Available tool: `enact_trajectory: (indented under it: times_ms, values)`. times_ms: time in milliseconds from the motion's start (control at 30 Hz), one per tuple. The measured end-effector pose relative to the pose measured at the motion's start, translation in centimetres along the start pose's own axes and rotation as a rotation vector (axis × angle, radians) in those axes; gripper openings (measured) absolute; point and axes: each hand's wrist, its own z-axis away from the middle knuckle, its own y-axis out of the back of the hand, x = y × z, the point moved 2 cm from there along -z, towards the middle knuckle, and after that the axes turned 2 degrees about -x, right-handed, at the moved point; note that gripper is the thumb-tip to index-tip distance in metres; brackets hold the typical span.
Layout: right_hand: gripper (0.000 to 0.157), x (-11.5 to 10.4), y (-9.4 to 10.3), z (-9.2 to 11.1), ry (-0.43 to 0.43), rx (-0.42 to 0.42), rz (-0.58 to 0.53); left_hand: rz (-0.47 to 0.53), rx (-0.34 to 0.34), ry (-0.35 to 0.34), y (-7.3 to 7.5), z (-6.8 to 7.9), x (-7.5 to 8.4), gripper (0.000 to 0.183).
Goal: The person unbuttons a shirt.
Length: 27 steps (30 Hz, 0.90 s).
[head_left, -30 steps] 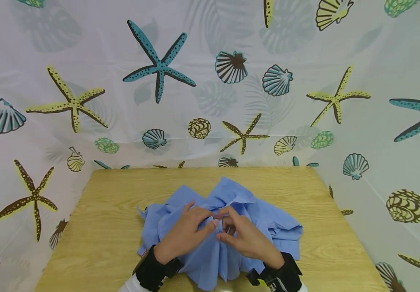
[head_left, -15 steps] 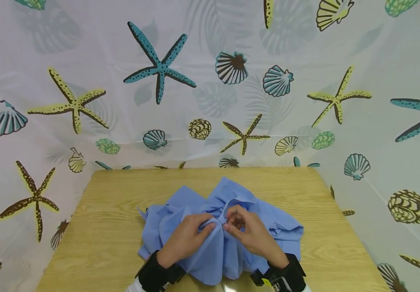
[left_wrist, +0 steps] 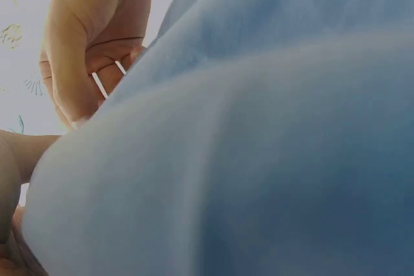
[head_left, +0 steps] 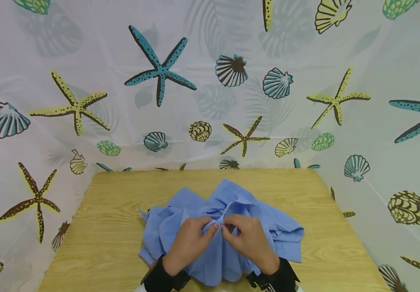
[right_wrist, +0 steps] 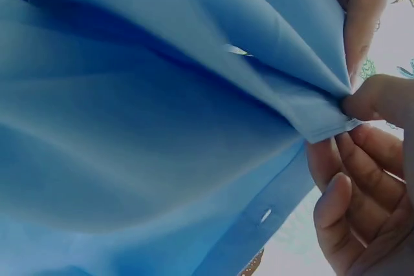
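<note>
A rumpled light-blue shirt is spread in folds under both hands. The left hand pinches cloth at its middle, thumb and index meeting on a gathered edge. Right beside it, the right hand pinches the same edge, the two thumbs almost tip to tip. In the right wrist view the right-hand fingers grip a stitched fabric corner, and a small buttonhole shows in the strip below. Cloth fills most of the left wrist view and hides part of the fingers.
The shirt lies on a light wooden table. A white curtain printed with starfish and shells rises behind the table and along both sides. Black straps with cameras are worn on both wrists.
The right hand has closed in leftward, its fingers now against the left hand's at the gathered edge. Half a second ago a small gap lay between them. The surrounding cloth barely shifts.
</note>
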Motion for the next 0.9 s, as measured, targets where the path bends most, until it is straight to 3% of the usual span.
enact_trajectory:
  times_ms: [200,467,633,767,900]
  values:
    - [0.006,-0.07,-0.46,0.09,0.038,0.041,0.104,-0.041,-0.012,-0.039,-0.08,0.04,0.15,0.037]
    - [0.009,-0.30,-0.95,0.15,0.047,0.096,0.185,-0.070,-0.019,-0.032,-0.51,0.31,0.07,0.031]
    - [0.018,-0.43,-0.72,0.18,-0.019,0.066,0.007,-0.122,0.038,-0.022,-0.47,0.54,0.14,0.008]
    - [0.018,-0.22,-0.41,0.36,-0.110,-0.008,-0.173,-0.112,0.061,-0.045,-0.28,0.56,0.05,0.013]
    - [0.014,0.14,-0.30,0.56,-0.164,-0.055,-0.262,-0.046,0.031,-0.042,-0.22,0.48,-0.23,0.018]
